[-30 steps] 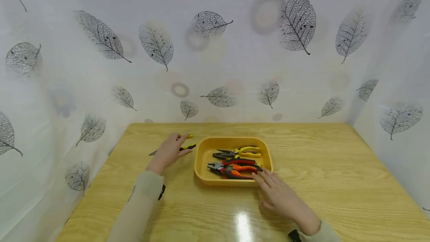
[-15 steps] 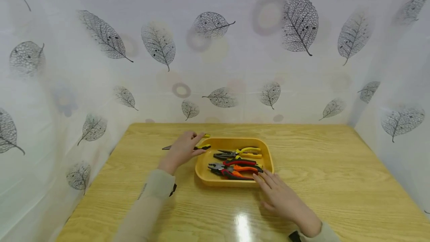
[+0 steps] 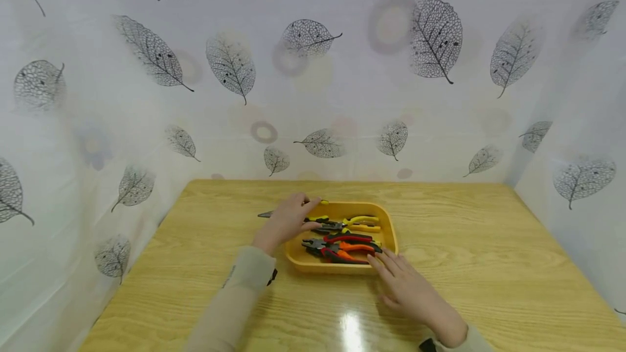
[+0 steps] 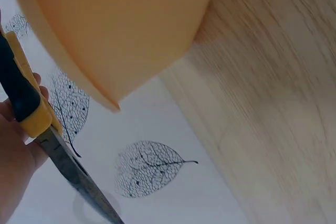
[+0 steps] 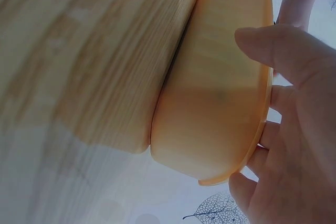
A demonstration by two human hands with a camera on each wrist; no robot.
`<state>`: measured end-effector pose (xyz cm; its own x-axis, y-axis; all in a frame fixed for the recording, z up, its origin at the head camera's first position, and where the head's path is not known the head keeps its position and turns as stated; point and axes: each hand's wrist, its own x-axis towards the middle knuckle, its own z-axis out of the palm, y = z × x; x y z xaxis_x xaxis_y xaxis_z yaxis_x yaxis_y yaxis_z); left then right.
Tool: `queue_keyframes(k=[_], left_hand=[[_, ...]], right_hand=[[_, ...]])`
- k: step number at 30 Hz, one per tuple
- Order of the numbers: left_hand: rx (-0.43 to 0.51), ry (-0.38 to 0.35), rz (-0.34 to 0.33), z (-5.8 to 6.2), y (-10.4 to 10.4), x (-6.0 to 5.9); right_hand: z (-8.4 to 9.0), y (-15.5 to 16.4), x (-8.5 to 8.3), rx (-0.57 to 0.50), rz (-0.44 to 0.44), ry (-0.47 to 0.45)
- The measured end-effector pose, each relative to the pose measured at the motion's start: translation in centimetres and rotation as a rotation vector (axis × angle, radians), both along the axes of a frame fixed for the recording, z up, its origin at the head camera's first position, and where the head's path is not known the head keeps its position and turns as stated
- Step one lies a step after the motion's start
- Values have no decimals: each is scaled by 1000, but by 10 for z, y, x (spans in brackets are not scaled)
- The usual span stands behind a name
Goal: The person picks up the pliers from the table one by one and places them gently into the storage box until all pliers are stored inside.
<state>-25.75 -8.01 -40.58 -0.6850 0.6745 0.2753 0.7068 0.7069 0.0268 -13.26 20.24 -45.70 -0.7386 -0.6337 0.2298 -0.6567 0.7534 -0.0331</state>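
My left hand (image 3: 285,222) grips long-nose pliers (image 3: 265,214) with yellow-and-black handles, above the left end of a yellow tray (image 3: 337,269). Their grey nose points left; in the left wrist view the pliers (image 4: 79,174) hang clear of the tray wall (image 4: 131,30). My right hand (image 3: 409,289) rests its fingers over the tray's near right rim, the thumb lying outside along the wall in the right wrist view. Inside the tray lie yellow-handled pliers (image 3: 363,220), red-and-black pliers (image 3: 349,238) and orange-handled pliers (image 3: 357,246), partly overlapping.
The tray stands on a wood-grain table (image 3: 489,265). A white curtain (image 3: 342,86) printed with dark leaves hangs behind the table and along its sides. Light reflects off the tabletop near the front.
My left hand has moved right with the long-nose pliers, from the table beside the tray to over its left end. My right hand has stayed at the rim.
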Motion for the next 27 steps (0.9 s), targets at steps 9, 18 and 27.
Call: queue_keyframes(k=[9,18,27], left_hand=[[-46,-60,-17,4,21,2],[-103,-75,-25,20,37,-2],[-177,-125,-40,35,54,-13]], right_hand=[[-3,0,1,-16,8,13],[0,1,0,-18,14,28],[0,1,-1,-13,18,23]])
